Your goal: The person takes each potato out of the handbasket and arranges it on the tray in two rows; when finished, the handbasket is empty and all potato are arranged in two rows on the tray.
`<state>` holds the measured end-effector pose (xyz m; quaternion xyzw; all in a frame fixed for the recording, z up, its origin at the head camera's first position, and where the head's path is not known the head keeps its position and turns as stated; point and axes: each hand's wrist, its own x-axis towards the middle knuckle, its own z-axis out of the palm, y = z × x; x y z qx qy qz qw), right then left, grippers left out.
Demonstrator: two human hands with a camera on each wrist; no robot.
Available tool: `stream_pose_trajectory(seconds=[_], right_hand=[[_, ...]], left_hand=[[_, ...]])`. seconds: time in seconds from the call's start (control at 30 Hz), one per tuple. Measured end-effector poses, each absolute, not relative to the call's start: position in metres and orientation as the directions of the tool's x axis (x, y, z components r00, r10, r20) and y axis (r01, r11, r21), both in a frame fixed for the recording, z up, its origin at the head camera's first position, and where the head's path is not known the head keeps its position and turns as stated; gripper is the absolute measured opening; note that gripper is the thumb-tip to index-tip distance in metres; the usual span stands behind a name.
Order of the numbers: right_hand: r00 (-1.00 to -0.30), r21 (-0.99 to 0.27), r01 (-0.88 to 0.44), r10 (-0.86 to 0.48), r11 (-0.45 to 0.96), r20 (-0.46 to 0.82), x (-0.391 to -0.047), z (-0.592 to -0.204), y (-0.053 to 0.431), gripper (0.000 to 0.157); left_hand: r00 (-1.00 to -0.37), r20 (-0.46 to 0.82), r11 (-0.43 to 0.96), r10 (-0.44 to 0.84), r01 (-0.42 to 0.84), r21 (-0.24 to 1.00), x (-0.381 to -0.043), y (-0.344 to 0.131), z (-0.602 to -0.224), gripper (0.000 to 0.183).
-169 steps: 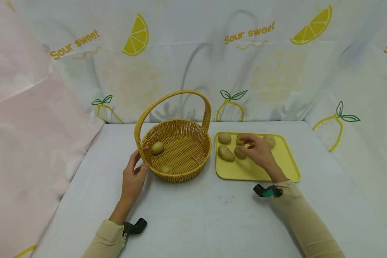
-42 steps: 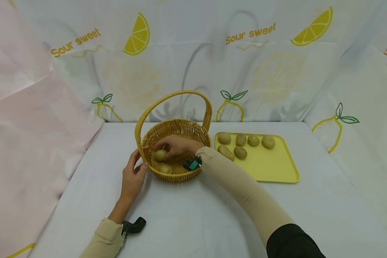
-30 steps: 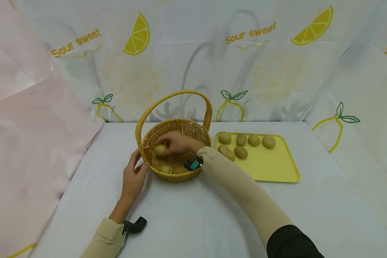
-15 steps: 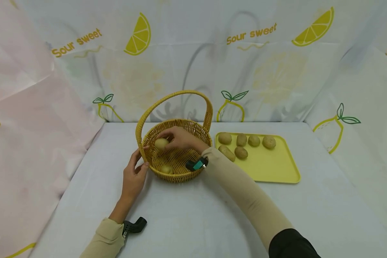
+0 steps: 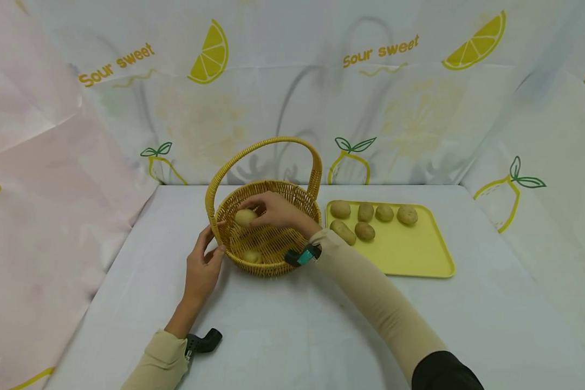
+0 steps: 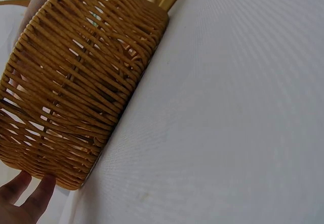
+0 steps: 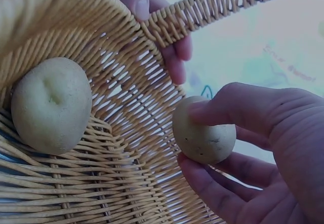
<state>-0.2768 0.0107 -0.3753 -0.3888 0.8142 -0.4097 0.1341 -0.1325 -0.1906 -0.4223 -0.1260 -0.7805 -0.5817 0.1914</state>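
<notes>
A round yellow wicker basket (image 5: pixel 278 265) with a tall arched handle stands on the table. My left hand (image 5: pixel 203 271) grips its left side at the handle's foot; in the right wrist view, that hand's fingers (image 7: pixel 179 57) show around the handle base. Inside the basket, my right hand (image 5: pixel 275 210) pinches a pale potato (image 7: pixel 202 138) between thumb and fingers, close to the left wall. Another potato (image 7: pixel 52 105) lies in the basket near its front edge. From the left wrist, the woven outer wall (image 6: pixel 76 72) fills much of the view.
To the right of the basket lies a yellow tray (image 5: pixel 409 254) with several potatoes (image 5: pixel 364 231) toward its back and left. A white cloth (image 5: pixel 273 330) covers the table, and a lemon-print curtain (image 5: pixel 283 81) hangs behind.
My right hand has moved from over the tray into the basket. Since about a second ago, it has raised the pinched potato a little. My left hand stays on the basket.
</notes>
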Motion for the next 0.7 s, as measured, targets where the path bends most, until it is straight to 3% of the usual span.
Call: stream_pose_trajectory(seconds=[0.7], right_hand=[[-0.694, -0.827, -0.481, -0.702, 0.290, 0.158, -0.258, -0.371, 0.028, 0.045]], left_hand=[[-0.892, 0.451, 0.284, -0.022, 0.427, 0.859, -0.132, -0.191, -0.422, 0.049]])
